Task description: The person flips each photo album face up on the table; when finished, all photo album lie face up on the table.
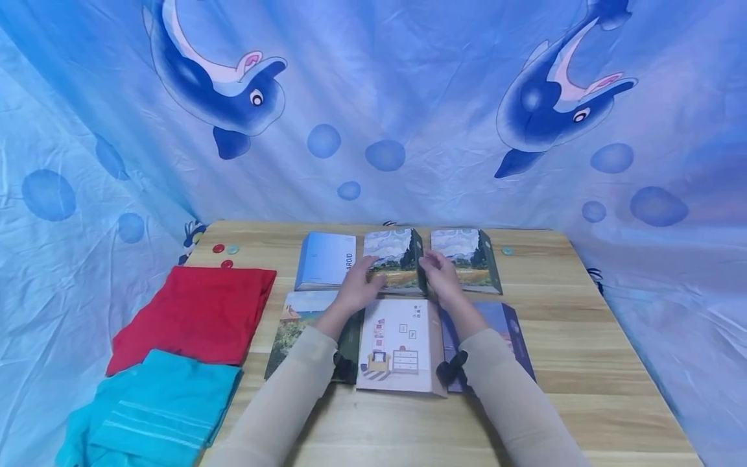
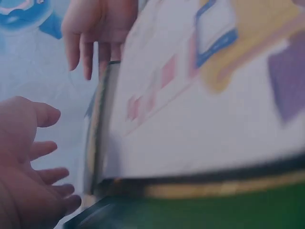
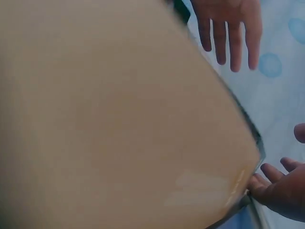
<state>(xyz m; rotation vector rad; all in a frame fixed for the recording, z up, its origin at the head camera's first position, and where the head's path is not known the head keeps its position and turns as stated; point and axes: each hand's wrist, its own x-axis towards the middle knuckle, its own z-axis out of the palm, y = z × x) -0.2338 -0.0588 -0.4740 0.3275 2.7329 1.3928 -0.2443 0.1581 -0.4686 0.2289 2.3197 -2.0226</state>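
Beige sleeves [image 1: 286, 395] foremost, middle landscape-covered book [image 1: 393, 256] between left fingers [image 1: 362, 269] and right fingers [image 1: 433, 261], both sets loosely extended

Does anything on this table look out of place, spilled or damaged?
No spill or damage shows. One small teal disc looks slightly stray: it lies alone beyond the right-hand back-row book, while three other discs sit together at the table's far left. The teal cloth also lies loosely, overlapping the red cloth.
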